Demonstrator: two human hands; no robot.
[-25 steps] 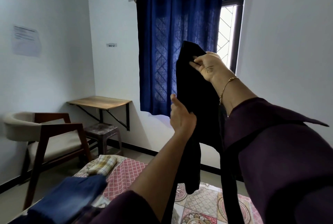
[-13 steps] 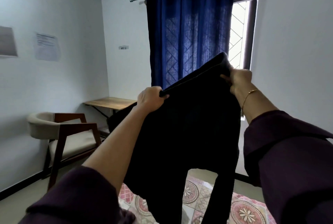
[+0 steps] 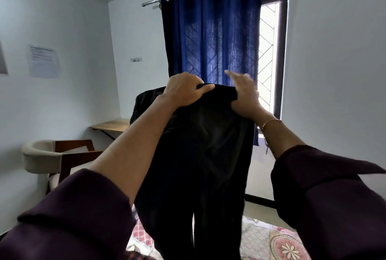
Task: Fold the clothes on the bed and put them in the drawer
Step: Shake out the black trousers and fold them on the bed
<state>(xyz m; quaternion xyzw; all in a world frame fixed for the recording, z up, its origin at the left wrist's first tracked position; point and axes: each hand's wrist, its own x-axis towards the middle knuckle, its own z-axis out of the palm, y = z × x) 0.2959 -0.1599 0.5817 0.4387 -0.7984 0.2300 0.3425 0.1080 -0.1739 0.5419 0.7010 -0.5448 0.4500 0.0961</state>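
Observation:
Black trousers [image 3: 200, 155] hang in the air in front of me, waist up, with both legs dropping toward the patterned bed [image 3: 277, 243]. My left hand [image 3: 186, 90] grips the waistband from above, thumb curled over its edge. Just to its right, my right hand [image 3: 243, 94] holds the other part of the waistband against the palm; its fingers are blurred and stretched out above the cloth. The two hands are close together. The drawer is out of view.
A blue curtain [image 3: 213, 30] covers most of the window on the far wall. At the left stand a cream armchair with a wooden frame [image 3: 52, 157] and a wall-mounted wooden shelf [image 3: 110, 125]. Papers are stuck on the left wall.
The hands have come together along the waistband, the right one moving left and down. The trousers now hang narrower, with both legs straight down. The view has tilted slightly.

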